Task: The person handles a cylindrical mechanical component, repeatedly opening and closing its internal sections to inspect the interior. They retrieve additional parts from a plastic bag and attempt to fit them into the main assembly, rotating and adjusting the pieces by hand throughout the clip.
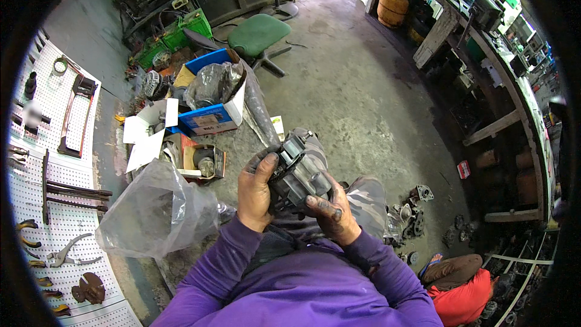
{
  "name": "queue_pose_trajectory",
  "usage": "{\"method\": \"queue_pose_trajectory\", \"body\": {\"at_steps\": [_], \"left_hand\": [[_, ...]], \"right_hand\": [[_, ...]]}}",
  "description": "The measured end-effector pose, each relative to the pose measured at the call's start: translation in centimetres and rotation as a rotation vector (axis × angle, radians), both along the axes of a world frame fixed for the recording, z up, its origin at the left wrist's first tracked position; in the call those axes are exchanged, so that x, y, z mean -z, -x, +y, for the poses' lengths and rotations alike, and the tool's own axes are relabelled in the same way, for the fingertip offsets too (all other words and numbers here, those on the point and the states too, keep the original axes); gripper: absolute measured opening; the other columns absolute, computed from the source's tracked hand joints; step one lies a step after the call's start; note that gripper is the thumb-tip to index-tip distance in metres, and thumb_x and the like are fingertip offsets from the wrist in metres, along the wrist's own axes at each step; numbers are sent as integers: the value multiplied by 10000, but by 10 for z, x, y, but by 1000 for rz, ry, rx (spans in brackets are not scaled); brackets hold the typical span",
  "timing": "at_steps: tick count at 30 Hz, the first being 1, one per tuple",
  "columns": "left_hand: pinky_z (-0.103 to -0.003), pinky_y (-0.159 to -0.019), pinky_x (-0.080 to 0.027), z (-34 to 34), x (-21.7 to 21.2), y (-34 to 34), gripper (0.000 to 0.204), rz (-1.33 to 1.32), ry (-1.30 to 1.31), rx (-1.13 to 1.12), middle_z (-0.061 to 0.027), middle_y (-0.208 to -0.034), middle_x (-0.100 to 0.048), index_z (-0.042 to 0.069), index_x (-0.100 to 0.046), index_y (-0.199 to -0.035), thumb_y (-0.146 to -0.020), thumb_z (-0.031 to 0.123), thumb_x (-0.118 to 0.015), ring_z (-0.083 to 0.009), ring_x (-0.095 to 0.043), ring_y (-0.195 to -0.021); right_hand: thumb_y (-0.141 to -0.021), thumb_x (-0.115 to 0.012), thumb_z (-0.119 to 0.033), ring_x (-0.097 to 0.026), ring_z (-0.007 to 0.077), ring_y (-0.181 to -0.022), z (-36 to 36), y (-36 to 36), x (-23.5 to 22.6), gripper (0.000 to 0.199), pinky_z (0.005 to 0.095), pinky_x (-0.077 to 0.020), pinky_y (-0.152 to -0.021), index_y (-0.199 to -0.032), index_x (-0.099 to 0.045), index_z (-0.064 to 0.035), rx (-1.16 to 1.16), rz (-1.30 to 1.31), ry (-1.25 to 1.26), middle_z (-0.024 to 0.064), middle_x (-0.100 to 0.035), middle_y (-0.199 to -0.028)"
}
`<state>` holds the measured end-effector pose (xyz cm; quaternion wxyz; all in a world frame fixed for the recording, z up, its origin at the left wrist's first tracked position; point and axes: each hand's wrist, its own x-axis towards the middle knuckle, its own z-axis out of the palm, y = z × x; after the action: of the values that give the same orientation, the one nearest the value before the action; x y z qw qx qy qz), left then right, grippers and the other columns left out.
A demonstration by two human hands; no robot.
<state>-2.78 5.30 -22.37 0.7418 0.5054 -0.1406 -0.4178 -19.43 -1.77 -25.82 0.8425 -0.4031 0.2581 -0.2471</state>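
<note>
A grey cylindrical motor-like part (302, 177), with ribbed and blocky sections, is held up over my lap. My left hand (254, 192) grips its left side, thumb on top and fingers curled around it. On the other side, my right hand (336, 212) supports the lower right end, its thumb pressed against the housing; the fingers beneath are hidden. Both hands are smudged with dark grime. A clear plastic bag (158, 209) lies to the left of my left forearm. Just beyond it is a small open carton (219, 158) with a round metal part inside.
A blue and white box (209, 120) holds a plastic-wrapped part. Beyond it stands a green-seated chair (259, 34). Tools hang on a white pegboard (60, 172) at left. Loose metal parts (398, 221) lie right of my knee. A person in red (463, 298) is at lower right.
</note>
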Motion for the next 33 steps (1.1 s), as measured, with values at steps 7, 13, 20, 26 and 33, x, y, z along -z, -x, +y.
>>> {"method": "queue_pose_trajectory", "body": {"at_steps": [7,13,20,26,33], "left_hand": [[-315,-874,-607,1,-2,-1,356,66,5,9,-90,-1088,-770,-35,-727,-1207,-1029,273,-740,-164,-739,-942],[-286,-889,-578,2,0,4,363,-142,-46,49,-93,-1107,-775,-45,-749,-1214,-1037,271,-728,-147,-718,-975],[-316,-1008,-527,4,-2,1,390,-299,66,150,-116,-1157,-764,-58,-730,-1280,-1069,246,-611,-182,-696,-1085],[-342,-1052,-500,10,-11,2,383,-476,88,224,-124,-1289,-709,-33,-740,-1265,-1024,262,-693,-215,-653,-1218],[-348,-1062,-495,12,-12,0,403,-556,124,231,-118,-1276,-708,-34,-744,-1228,-980,284,-741,-217,-655,-1213]], "right_hand": [[-865,-868,-276,-625,266,-1260,-1,5,-8,1033,361,-516,-1056,-1592,-270,149,-61,64,-53,222,-589,-1429],[-854,-781,-451,-675,228,-1049,4,0,-9,867,375,-558,-861,-1506,-468,27,15,21,-67,133,-666,-1265],[-820,-828,-256,-605,300,-1340,-2,8,-1,960,435,-466,-1166,-1601,-349,30,-47,-276,-287,172,-578,-1488],[-783,-824,-236,-571,309,-1393,-1,11,11,967,444,-415,-1217,-1599,-373,19,-70,-317,-298,166,-576,-1508],[-721,-858,-216,-559,308,-1414,-1,13,16,1050,436,-392,-1241,-1611,-355,25,-78,-310,-257,170,-570,-1519]]}}
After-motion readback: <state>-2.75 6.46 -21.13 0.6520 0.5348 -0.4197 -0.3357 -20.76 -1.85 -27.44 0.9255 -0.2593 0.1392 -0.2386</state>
